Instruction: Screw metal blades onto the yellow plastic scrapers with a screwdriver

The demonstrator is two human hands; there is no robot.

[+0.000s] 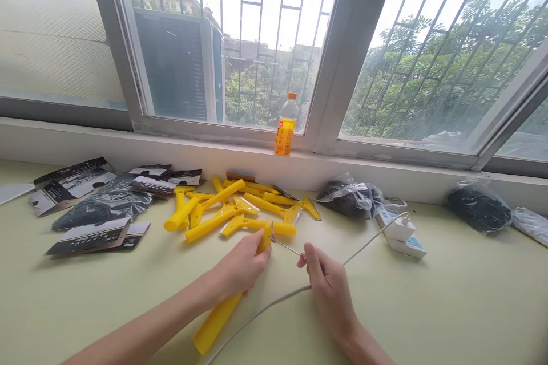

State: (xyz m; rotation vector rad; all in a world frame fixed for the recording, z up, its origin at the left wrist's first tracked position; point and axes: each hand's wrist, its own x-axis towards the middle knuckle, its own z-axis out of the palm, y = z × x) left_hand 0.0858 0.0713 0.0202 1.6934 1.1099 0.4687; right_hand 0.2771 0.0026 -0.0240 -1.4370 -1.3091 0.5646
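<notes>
My left hand (244, 265) is closed around a yellow scraper (218, 322), its long handle slanting down toward the near edge and its head upright between thumb and fingers. From my closed right hand (329, 282) a thin metal shaft of a screwdriver (286, 247) points left, its tip at the scraper's head; the fingers hide its handle. Just beyond my left hand lies a loose pile of yellow scrapers (214, 222), some with metal blades showing.
Black-and-white cardboard packaging (85, 236) and a bag of black items (109, 202) lie left. Two more bags (351, 197) (479, 205) and a power strip (402, 234) are right. A grey cable (274, 300) passes beneath my right hand. An orange drink bottle (286, 131) stands on the windowsill.
</notes>
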